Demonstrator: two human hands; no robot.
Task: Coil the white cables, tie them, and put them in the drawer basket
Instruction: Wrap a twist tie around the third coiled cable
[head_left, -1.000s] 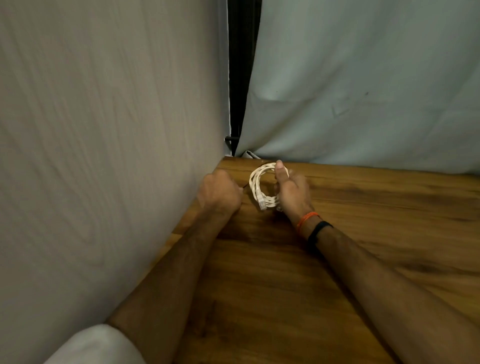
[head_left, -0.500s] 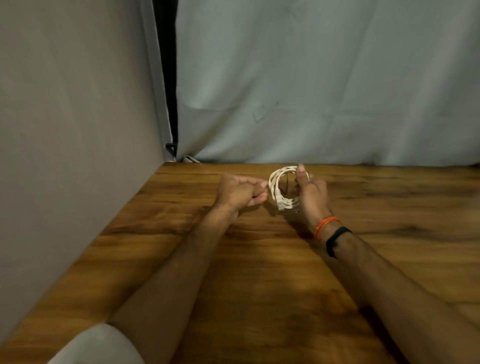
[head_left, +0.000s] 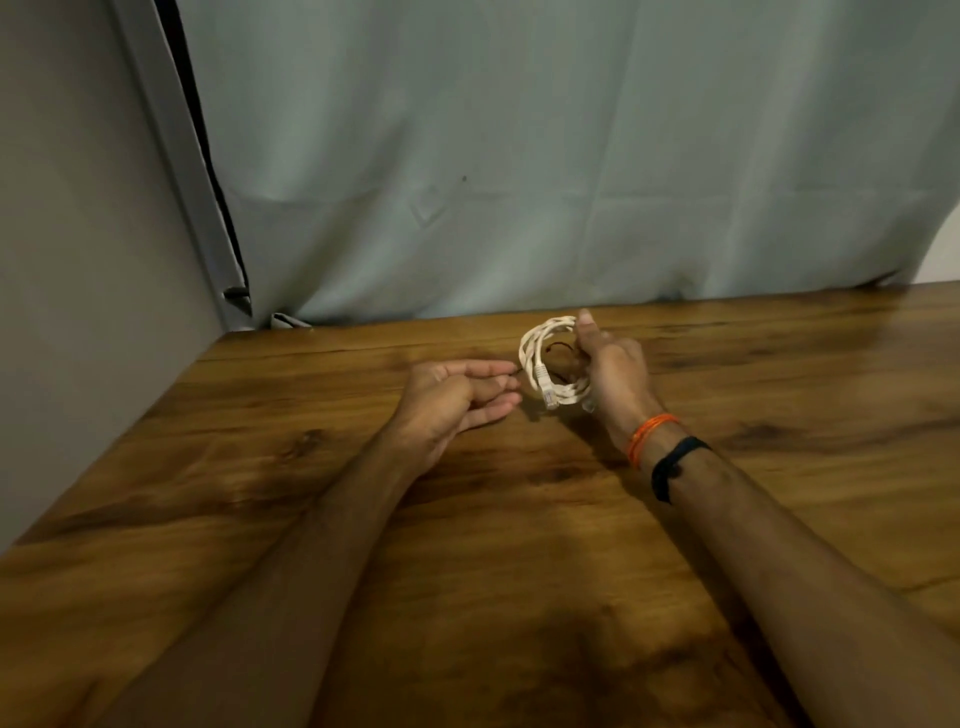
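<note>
My right hand (head_left: 613, 366) grasps the coiled white cable (head_left: 545, 366); my left hand (head_left: 457, 400), loosely curled, pinches a thin dark tie (head_left: 514, 370) beside it.

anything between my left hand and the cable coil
Nothing visible does. The left hand lies just left of the white cable coil, which the right hand holds above the table.
</note>
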